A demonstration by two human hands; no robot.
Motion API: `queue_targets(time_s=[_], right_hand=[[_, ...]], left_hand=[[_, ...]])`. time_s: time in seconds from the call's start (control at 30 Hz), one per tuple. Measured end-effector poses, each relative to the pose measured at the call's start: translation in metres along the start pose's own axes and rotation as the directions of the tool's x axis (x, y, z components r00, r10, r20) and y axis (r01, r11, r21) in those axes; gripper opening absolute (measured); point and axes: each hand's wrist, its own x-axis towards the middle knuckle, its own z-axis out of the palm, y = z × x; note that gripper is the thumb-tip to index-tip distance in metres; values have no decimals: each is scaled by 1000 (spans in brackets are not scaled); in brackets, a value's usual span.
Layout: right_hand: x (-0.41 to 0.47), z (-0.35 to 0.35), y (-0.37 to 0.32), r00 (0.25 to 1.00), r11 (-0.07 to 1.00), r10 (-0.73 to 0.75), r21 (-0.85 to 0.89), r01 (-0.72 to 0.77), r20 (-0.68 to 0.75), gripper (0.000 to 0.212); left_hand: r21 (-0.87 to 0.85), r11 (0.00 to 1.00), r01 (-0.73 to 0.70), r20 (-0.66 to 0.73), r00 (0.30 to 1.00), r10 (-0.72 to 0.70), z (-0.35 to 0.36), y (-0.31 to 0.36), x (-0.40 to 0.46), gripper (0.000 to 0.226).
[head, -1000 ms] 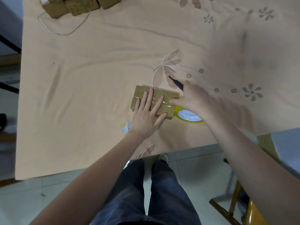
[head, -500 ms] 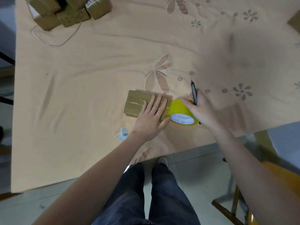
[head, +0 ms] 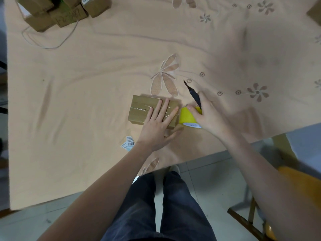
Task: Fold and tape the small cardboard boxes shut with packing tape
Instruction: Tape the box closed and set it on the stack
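A small brown cardboard box point(head: 140, 109) lies on the peach tablecloth point(head: 86, 75), with clear tape along its top seam. My left hand point(head: 159, 126) lies flat on the box's right half, fingers straight and spread, thumb against its near side. Just right of the box stands a yellow roll of packing tape point(head: 186, 116). My right hand point(head: 210, 117) grips the roll and also holds a black cutter point(head: 194, 94), whose tip points up and to the left.
Several more cardboard boxes point(head: 60, 13) are stacked at the far left corner beside a loop of thin cord point(head: 50, 44). A barcode label point(head: 128, 145) lies by my left wrist. Another box corner point(head: 315, 12) shows at the far right. A wooden chair point(head: 257, 221) stands right of my legs.
My right hand has brought the tape roll up against the box's right end, and the cutter now tilts to the left. My left hand stays pressed on the box.
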Motion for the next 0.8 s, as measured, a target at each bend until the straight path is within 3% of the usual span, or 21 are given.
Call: queue_targets(time_s=[0.13,0.37,0.6,0.7,0.8], right_hand=[[5,1,3,998,981,-58,-186,57,-1,27],[14,13,5,998,944,55,-324,-66,-44,26],[10,6,1,975,951,180,-231,-206,-131,50],[6,2,-2,975,964,171,-179,-195,-141,48],[5,0,-5,978,973,186,-122,-197,-99,43]], left_hand=[[12,1000,-1,-19,1000,1,0,1,0,78],[61,998,23,26,999,-25,-4,3,2,66],[96,993,63,11,998,-64,-7,7,3,64],[81,996,43,-99,994,-35,-14,7,4,65],[128,987,93,-121,990,-77,-23,2,13,84]])
